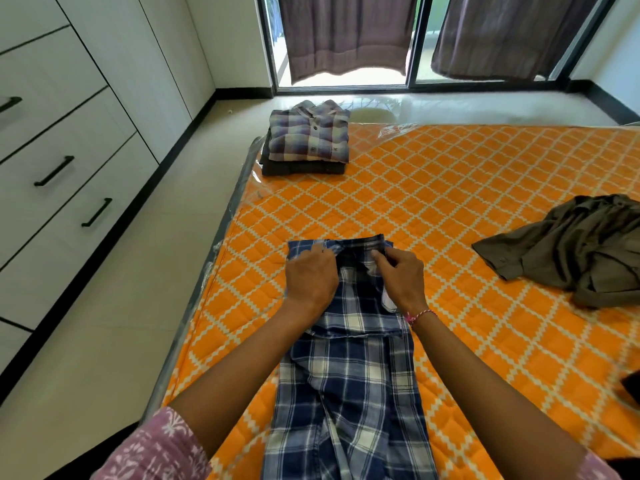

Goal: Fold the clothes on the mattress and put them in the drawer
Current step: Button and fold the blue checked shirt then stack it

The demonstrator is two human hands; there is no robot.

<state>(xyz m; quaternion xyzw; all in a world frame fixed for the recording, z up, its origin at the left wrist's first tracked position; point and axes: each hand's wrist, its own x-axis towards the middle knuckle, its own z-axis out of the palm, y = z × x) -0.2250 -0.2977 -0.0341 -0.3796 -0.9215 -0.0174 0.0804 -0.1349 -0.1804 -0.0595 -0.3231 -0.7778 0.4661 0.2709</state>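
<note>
Head view: both hands' fingers pinch the blue plaid shirt point(349, 375) collar (near the mattress point(485, 188) edge).

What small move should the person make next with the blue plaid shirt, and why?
Probably fold the blue plaid shirt in half, far end toward the near hem. Its sides are already folded in, making a long strip, and the left hand and right hand are on its collar end.
</note>
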